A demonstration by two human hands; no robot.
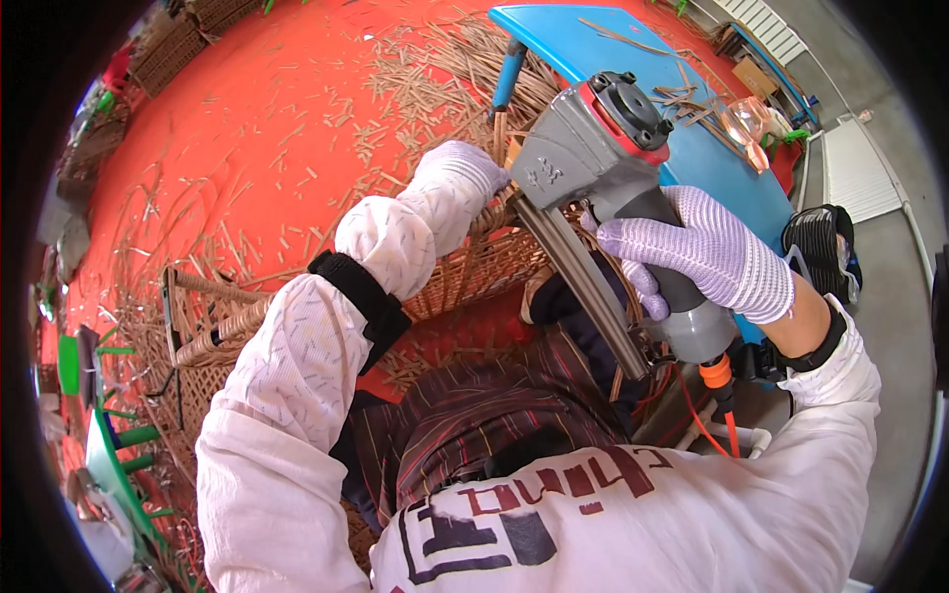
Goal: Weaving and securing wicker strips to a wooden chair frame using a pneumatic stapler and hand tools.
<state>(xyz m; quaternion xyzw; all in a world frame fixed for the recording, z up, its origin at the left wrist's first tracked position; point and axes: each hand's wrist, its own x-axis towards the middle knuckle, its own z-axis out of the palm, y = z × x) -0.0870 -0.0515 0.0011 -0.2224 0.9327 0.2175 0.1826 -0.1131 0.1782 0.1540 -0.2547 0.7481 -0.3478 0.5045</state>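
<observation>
While your right hand point(714, 252) in its knit glove wraps fully shut around the grey handle of a pneumatic nail gun point(603, 168), the tool points down and leftward at the rim of a woven wicker basket point(474, 262) that rests across your lap, in the middle of the view. Your left hand point(450, 188), also gloved, presses on the far edge of the basket just beside the gun's nose; its fingers curl over the rim, but you cannot tell how tightly they close, since the glove's back hides them. The gun looks heavy and rigid (metal body, red and black cap, long slim magazine), so it likely wants a firm full-palm hold on the handle, as you have now. An orange air hose point(720, 395) trails from the handle's base and may tug. The basket seems light, stiff yet springy, and brittle at loose ends; the thick bound rim is probably the safest place to steady it. Far right stands a blue table point(722, 168); cut cane scraps point(395, 79) litter the red floor point(247, 119).
</observation>
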